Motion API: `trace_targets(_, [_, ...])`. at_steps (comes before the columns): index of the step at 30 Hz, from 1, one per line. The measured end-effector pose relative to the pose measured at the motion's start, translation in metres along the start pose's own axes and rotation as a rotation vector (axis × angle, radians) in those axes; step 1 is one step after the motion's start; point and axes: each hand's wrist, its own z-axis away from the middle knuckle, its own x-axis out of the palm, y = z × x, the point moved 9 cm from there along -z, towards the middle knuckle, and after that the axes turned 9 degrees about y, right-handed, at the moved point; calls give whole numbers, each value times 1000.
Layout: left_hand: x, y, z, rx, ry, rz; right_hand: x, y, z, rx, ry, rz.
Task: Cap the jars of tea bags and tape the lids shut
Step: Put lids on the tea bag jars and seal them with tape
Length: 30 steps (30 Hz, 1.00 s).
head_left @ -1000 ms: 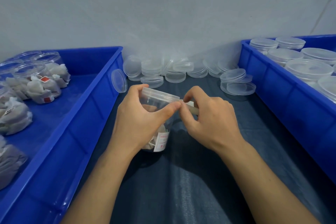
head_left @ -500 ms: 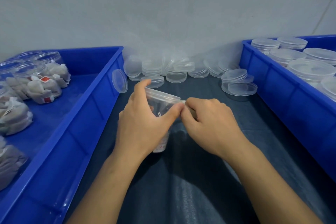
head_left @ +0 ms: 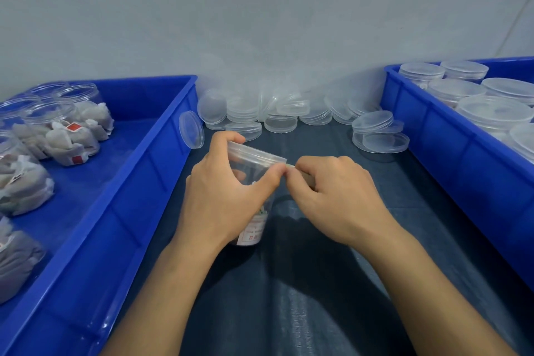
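While two blue bins point(head_left: 95, 211) flanked the dark counter point(head_left: 303, 283) at the frame's left and right edges, the capped jar point(head_left: 254, 182) stood at centre, now tilted further than a second before. The left hand point(head_left: 225, 196) clasped its body, thumb pressed at the lid point(head_left: 254, 152) rim. The right hand point(head_left: 332, 196), its fingers now curled down, pinched what looked like tape there; sealing had seemingly begun.

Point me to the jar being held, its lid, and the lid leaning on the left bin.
jar point(head_left: 254, 235), head view, labelled lower wall.
jar's lid point(head_left: 254, 153), head view, side rim.
leaning lid point(head_left: 190, 129), head view, flat face.
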Motion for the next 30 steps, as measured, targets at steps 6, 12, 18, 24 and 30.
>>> trace_targets(6, [2,-2,-1,-21,-55,72,-1,3,0,-10,-24,-25])
trace_targets(12, [3,-3,-3,8,-51,14,1,3,0,-24,-41,-31])
trace_targets(18, [0,1,0,41,-9,-2,-1,-1,0,-39,7,-9])
trace_targets(24, [-1,-1,1,14,-49,47,-6,-6,0,-40,27,-47])
trace_targets(30, [6,-14,-3,-81,-152,231,-13,-5,-1,-39,29,-199])
